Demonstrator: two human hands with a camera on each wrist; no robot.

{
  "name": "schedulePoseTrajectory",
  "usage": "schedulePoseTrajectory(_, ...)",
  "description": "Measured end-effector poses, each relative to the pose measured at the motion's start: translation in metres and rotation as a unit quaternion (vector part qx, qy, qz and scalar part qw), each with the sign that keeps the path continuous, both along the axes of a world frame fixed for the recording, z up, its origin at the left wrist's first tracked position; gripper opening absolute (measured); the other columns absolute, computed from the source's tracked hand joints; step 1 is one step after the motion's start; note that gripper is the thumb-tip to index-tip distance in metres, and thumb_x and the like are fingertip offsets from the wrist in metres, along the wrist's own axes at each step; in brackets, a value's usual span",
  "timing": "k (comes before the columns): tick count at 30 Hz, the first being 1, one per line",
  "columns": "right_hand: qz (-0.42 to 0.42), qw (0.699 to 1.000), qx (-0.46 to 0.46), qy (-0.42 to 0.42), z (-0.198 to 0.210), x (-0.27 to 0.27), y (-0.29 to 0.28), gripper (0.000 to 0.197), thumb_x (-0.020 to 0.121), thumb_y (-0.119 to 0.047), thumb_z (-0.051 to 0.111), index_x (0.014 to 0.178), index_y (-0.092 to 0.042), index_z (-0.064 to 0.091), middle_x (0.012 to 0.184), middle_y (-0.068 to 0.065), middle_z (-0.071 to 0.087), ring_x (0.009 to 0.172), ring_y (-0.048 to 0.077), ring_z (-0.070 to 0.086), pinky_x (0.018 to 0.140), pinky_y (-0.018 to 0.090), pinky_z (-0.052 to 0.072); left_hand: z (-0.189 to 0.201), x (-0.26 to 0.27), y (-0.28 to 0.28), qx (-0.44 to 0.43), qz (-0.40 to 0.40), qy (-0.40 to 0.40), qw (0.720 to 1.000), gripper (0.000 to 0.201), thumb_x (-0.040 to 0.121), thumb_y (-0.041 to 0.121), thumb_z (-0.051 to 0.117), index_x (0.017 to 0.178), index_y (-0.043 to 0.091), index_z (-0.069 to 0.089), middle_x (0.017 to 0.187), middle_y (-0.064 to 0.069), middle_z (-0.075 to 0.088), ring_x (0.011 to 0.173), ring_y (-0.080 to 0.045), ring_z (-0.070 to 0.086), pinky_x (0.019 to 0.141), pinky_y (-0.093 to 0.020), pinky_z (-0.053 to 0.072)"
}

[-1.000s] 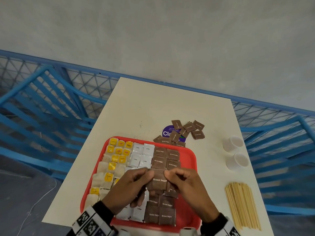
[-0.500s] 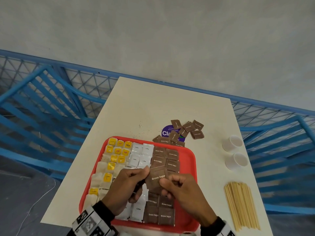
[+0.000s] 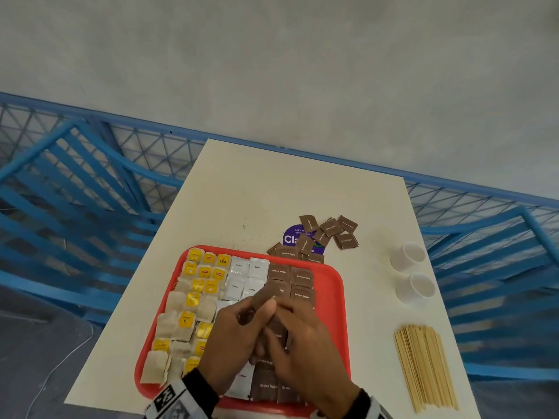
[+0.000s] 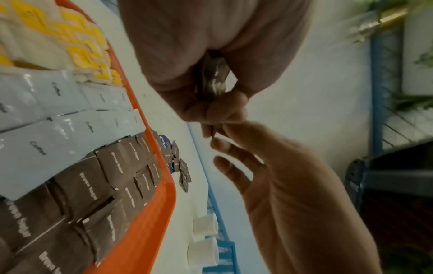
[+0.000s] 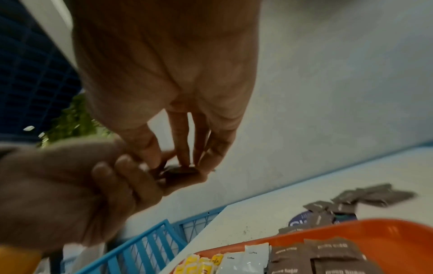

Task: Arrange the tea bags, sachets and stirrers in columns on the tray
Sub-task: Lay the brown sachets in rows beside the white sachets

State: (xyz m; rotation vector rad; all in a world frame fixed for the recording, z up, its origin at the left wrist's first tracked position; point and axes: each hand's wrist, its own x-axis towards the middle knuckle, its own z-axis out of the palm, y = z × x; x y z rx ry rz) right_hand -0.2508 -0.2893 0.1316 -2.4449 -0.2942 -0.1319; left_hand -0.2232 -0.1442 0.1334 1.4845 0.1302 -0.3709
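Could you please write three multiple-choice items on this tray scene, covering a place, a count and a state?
1. Where do the wooden stirrers lie?
A. on the tray
B. on the table, right of the tray
C. in a cup

2. How many white cups are there?
A. one
B. two
C. four

3. What is the left hand doing?
A. resting flat
B. gripping brown sugar sachets
C. holding a cup

Answers: 1 B, they lie beside the red tray; 2 B, two show; 3 B, fingers curl round them.
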Motion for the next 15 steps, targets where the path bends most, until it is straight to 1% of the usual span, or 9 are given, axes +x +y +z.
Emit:
schedulePoseTrajectory(1,-0.012,0.999,0.026,0.015,0.003,0.0,-0.002,0.032,0.09,-0.036,0.057,0.119,-0.027,0.067,0.121,-0.015,0.063,0.114,-0.003,0.054,0.098,0.011,0.041,-0.003,0.002,0.005,-0.002,0.005,0.01,1.0,0.022,0.09,0.031,0.064,0.107,0.027,0.077,0.047,-0.012,0.05,0.039,-0.019,0.043,0.039,-0.024,0.037)
schedulePoseTrajectory(3,-0.092,0.988,0.122,0.036,0.004,0.003,-0.01,0.025,0.087,-0.036,0.067,0.112,-0.034,0.069,0.111,-0.021,0.066,0.103,-0.004,0.06,0.087,0.012,0.047,-0.006,0.006,0.015,-0.003,-0.023,0.02,1.0,0.023,0.095,0.027,0.061,0.109,0.033,0.077,0.045,-0.012,0.049,0.039,-0.018,0.041,0.041,-0.023,0.036)
schedulePoseTrajectory(4,-0.131,0.976,0.159,0.065,0.006,0.007,-0.014,0.025,0.086,-0.037,0.071,0.111,-0.035,0.068,0.107,-0.02,0.067,0.099,-0.002,0.062,0.083,0.014,0.049,-0.006,0.007,0.019,-0.007,-0.051,0.022,0.998,0.023,0.095,0.026,0.06,0.11,0.032,0.077,0.045,-0.01,0.049,0.038,-0.017,0.041,0.041,-0.022,0.035)
schedulePoseTrajectory(6,-0.141,0.954,0.221,0.142,0.01,0.012,-0.018,0.022,0.086,-0.037,0.074,0.107,-0.034,0.07,0.101,-0.015,0.072,0.093,0.001,0.066,0.082,0.019,0.051,-0.002,0.008,0.024,-0.014,-0.115,0.029,0.993,0.022,0.096,0.024,0.06,0.109,0.025,0.078,0.045,-0.009,0.052,0.036,-0.014,0.043,0.04,-0.022,0.035)
schedulePoseTrajectory(8,-0.129,0.938,0.275,0.166,0.011,0.016,-0.017,0.004,0.087,-0.026,0.074,0.09,-0.026,0.077,0.085,-0.01,0.075,0.078,0.002,0.068,0.075,0.019,0.052,0.001,0.009,0.026,0.006,-0.157,0.029,0.987,0.02,0.096,0.023,0.061,0.105,0.018,0.078,0.046,-0.009,0.054,0.034,-0.014,0.045,0.039,-0.022,0.037)
schedulePoseTrajectory(10,-0.146,0.93,0.296,0.161,0.009,0.017,-0.017,0.006,0.084,-0.019,0.077,0.079,-0.02,0.078,0.074,-0.007,0.075,0.066,0.002,0.065,0.066,0.017,0.049,0.0,0.013,0.025,0.059,-0.163,0.011,0.985,0.019,0.093,0.026,0.066,0.09,0.012,0.079,0.046,-0.008,0.056,0.035,-0.015,0.048,0.042,-0.024,0.038)
schedulePoseTrajectory(12,-0.179,0.922,0.31,0.15,0.006,0.019,-0.019,0.006,0.079,-0.02,0.082,0.075,-0.017,0.078,0.07,-0.003,0.074,0.061,0.004,0.064,0.062,0.017,0.05,-0.003,0.018,0.025,0.121,-0.152,-0.016,0.981,0.024,0.089,0.029,0.071,0.075,0.01,0.076,0.048,-0.004,0.059,0.036,-0.015,0.05,0.042,-0.024,0.038)
schedulePoseTrajectory(13,-0.195,0.918,0.314,0.145,0.004,0.02,-0.021,0.01,0.076,-0.022,0.084,0.074,-0.016,0.077,0.069,-0.001,0.073,0.06,0.006,0.063,0.061,0.019,0.05,-0.005,0.02,0.025,0.132,-0.14,-0.024,0.981,0.024,0.089,0.029,0.072,0.072,0.011,0.075,0.052,-0.003,0.063,0.036,-0.015,0.05,0.042,-0.023,0.038)
schedulePoseTrajectory(15,-0.201,0.909,0.324,0.169,0.003,0.021,-0.026,0.013,0.076,-0.023,0.085,0.075,-0.013,0.075,0.07,0.002,0.073,0.061,0.008,0.064,0.06,0.02,0.051,-0.009,0.023,0.023,0.119,-0.115,-0.018,0.986,0.021,0.088,0.027,0.073,0.073,0.012,0.075,0.064,-0.009,0.07,0.038,-0.015,0.051,0.042,-0.023,0.038)
